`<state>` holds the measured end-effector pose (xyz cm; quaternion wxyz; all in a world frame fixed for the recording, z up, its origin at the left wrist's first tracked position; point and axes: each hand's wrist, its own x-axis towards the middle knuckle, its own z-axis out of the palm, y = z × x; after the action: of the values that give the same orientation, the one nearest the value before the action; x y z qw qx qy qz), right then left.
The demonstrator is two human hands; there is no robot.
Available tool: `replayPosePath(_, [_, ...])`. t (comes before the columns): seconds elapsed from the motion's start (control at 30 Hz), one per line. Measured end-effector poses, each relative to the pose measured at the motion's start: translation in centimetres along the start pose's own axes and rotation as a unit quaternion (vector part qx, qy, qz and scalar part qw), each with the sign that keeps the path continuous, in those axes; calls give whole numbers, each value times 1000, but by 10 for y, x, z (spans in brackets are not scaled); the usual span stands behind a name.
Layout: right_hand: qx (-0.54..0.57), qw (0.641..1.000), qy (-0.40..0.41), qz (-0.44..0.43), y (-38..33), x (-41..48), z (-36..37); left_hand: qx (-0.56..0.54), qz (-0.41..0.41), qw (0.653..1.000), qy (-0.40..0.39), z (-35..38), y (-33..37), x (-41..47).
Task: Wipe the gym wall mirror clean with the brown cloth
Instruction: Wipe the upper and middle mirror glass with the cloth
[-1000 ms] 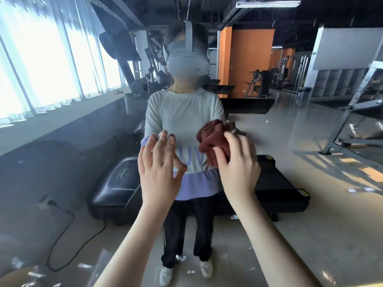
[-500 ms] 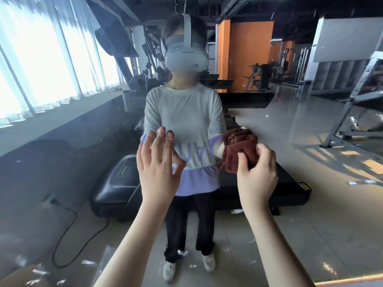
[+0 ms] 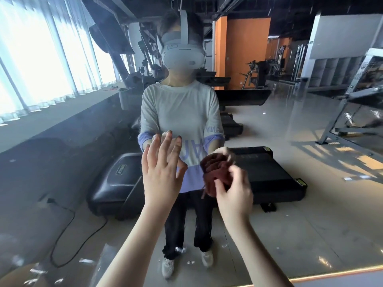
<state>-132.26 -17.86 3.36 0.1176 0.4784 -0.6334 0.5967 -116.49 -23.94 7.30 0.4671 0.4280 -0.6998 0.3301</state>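
Head view — brown cloth (image 3: 213,168) crumpled, reddish, perhaps touching mirror (image 3: 310,214).

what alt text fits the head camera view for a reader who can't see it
A person's right hand holds a bunched brown cloth to a gym wall mirror, while the left hand is raised open beside it. The glass reflects the person in a headset, with treadmills and windows behind.

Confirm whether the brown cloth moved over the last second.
Yes. The brown cloth, in the right hand, dropped: earlier mostly above the reflected treadmill's top edge, now level with its deck.
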Motion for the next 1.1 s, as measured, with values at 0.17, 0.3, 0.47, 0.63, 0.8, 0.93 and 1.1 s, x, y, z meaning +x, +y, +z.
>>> replayPosePath(0.17, [-3, 1000, 20, 13, 13, 11, -6, 8, 10, 1000, 2, 2, -1, -2])
replayPosePath(0.3, [-6, 998, 21, 53, 13, -9, -1, 0, 9, 1000, 8, 2, 2, -5])
replayPosePath(0.47, [8, 999, -47, -3, 20, -14, 9, -8, -4, 1000, 8, 3, 7, -8])
replayPosePath(0.63, [15, 996, 6, 84, 27, -25, 5, -3, 2, 1000, -15, 3, 5, -10])
replayPosePath(0.8, [27, 998, -4, 61, 24, -9, 0, 4, -1, 1000, -13, 3, 8, -9])
replayPosePath(0.93, [64, 986, 107, 110, 24, 14, -12, 4, -2, 1000, -9, 4, 8, -9])
replayPosePath(1.1, [39, 998, -41, 29, 17, -2, -5, 15, -7, 1000, -4, 3, 12, -6])
